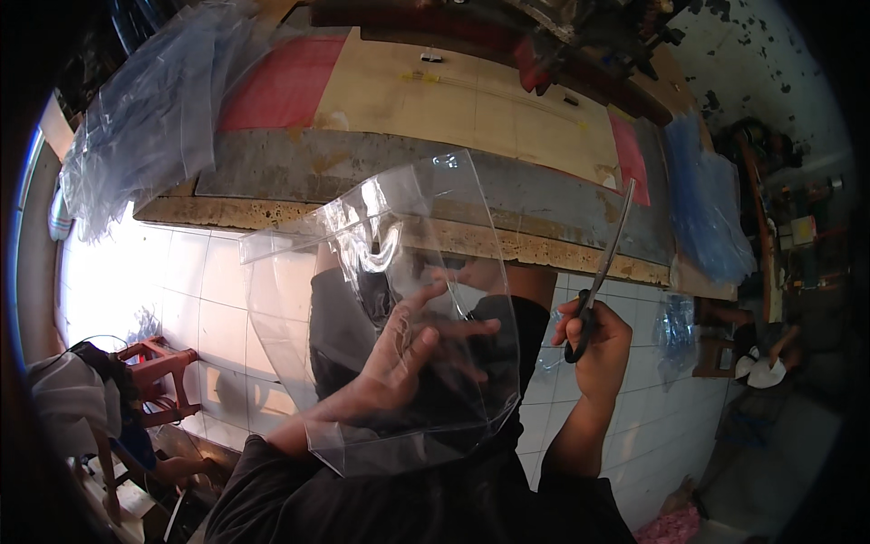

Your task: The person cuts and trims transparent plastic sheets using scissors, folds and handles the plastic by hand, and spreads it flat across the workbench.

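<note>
Left hand [412,349] pinches a clear curled plastic sheet [399,308]; right hand [594,340], beside it, grips black-handled scissors [603,267]. Keep the sheet taut.

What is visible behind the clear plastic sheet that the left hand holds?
Through the clear plastic sheet show the left hand, dark clothing and white floor tiles. Glare near its top hides part of the workbench edge. The right hand holds scissors beside it.
</note>
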The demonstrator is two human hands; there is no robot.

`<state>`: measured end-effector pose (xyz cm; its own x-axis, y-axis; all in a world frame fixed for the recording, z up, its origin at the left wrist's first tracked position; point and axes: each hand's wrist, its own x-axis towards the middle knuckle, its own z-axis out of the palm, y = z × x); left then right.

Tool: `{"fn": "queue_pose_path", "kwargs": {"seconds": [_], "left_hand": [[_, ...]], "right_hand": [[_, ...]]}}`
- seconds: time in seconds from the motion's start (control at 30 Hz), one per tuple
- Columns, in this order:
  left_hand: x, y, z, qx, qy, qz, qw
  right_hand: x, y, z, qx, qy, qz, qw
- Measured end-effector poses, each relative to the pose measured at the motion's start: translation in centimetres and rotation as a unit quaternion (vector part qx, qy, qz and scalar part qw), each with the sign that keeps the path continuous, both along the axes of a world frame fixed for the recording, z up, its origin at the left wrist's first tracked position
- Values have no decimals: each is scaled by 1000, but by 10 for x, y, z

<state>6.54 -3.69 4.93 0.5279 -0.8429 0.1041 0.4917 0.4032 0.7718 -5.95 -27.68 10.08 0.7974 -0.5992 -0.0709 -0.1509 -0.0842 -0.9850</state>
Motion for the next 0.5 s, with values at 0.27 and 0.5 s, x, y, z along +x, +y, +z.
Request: {"fn": "queue_pose_path", "kwargs": {"seconds": [0.27, 0.5], "left_hand": [[7, -3, 7, 36, 61, 36, 997], [6, -11, -9, 52, 72, 67, 994]], "right_hand": [[5, -18, -5, -125, 18, -71, 989], [8, -74, -1, -298, 135, -154, 932]]}}
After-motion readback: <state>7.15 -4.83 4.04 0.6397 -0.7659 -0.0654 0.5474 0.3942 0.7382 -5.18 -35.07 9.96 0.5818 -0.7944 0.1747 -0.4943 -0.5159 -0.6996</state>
